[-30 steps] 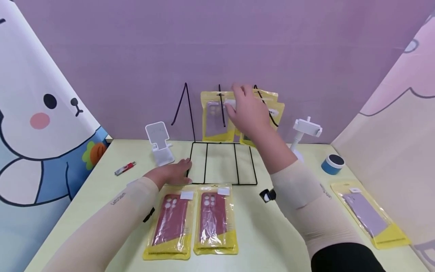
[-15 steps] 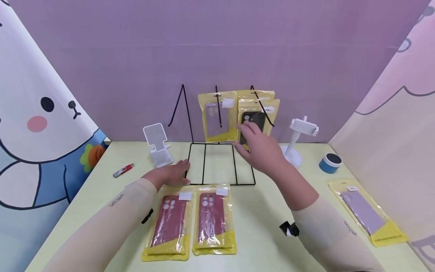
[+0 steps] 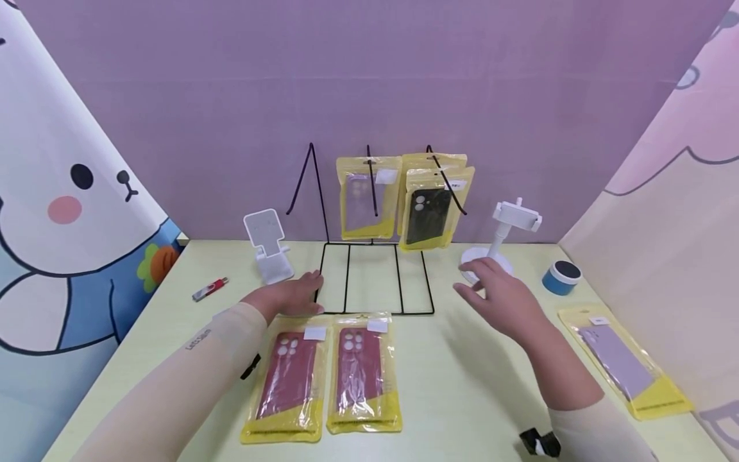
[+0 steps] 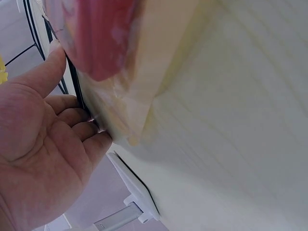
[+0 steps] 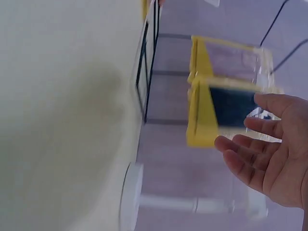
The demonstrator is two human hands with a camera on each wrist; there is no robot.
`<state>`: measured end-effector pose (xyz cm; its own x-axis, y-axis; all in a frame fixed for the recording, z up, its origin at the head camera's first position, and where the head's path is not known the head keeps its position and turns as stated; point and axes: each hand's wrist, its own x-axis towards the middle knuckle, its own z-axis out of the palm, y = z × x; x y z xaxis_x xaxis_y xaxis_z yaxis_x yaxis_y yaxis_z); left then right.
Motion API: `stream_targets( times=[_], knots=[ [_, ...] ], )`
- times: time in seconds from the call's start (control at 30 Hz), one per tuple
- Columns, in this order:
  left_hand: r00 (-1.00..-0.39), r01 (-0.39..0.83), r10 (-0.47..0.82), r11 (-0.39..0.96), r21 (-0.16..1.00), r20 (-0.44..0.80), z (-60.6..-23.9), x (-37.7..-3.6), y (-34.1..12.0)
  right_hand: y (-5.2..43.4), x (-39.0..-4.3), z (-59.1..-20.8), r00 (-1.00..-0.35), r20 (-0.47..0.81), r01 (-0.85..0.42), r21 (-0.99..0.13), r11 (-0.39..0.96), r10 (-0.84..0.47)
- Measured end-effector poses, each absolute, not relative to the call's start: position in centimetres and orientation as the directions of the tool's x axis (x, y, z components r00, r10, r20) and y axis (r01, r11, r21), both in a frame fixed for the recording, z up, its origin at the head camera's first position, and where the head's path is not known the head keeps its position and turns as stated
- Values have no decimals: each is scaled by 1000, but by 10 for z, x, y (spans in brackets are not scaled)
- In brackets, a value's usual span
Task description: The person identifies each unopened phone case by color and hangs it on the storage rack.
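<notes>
Two hands over the desk (image 3: 444, 398). Right hand (image 3: 501, 299): nothing held, fingers loosely spread, above the desk in front of the white stand (image 3: 514, 216). Left hand (image 3: 288, 298): fingers extended and relaxed, touching the left front corner of the black wire rack (image 3: 399, 282). Middle hook carries a pack with a lilac case (image 3: 360, 202); right hook a pack with a black case (image 3: 426, 218), another yellow pack (image 3: 434, 159) behind it. Two red-case packs (image 3: 360, 372) lie side by side in front of the rack. Far right: a lilac-case pack (image 3: 618, 360) on the desk, blue jar (image 3: 561, 279) behind it.
</notes>
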<state>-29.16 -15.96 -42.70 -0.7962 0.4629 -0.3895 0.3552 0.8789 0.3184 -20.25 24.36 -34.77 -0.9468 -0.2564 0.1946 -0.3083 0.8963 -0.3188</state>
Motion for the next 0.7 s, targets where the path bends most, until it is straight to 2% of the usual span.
stream_targets(
  times=[0.4, 0.7],
  knots=[
    [-796, 350, 455, 884, 310, -399, -421, -290, -159, 348, -201, -365, -982, 151, -153, -274, 950, -114],
    [-802, 342, 441, 892, 297, -403, -423, -291, -159, 428, -205, -376, -994, -87, 79, -233, 969, 61]
  ],
)
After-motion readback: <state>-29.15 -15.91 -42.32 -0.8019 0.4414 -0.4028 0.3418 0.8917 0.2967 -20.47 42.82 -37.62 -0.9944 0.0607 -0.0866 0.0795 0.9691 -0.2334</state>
